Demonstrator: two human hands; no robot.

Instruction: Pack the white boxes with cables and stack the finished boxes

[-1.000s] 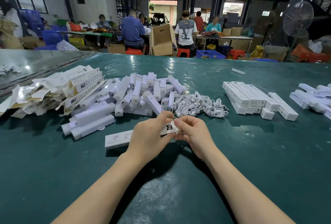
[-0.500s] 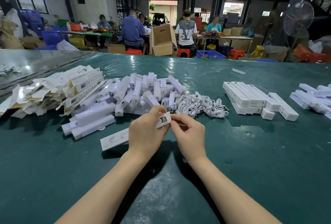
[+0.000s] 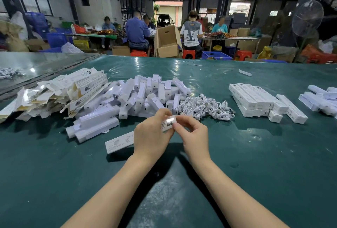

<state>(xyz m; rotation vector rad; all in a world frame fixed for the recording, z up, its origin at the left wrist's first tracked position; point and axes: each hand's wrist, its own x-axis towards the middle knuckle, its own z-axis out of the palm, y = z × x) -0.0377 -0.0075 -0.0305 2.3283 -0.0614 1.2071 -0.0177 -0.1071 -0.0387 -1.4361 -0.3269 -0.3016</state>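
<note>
A long white box (image 3: 119,143) lies slanted across the green table (image 3: 255,164), its right end lifted. My left hand (image 3: 152,132) grips that box around its middle. My right hand (image 3: 194,133) pinches the flap at the box's right end with fingertips. Behind the hands lies a heap of white coiled cables (image 3: 206,107). A neat stack of closed white boxes (image 3: 255,100) sits to the right.
A pile of white plastic lamp bars (image 3: 138,98) and flattened box sleeves (image 3: 60,92) fills the left. More white pieces (image 3: 322,100) lie at the far right edge. People sit at tables beyond, next to a cardboard carton (image 3: 166,42).
The box's right end has risen a little and both hands have shifted slightly up and closer together. My right fingers now work at the end flap.
</note>
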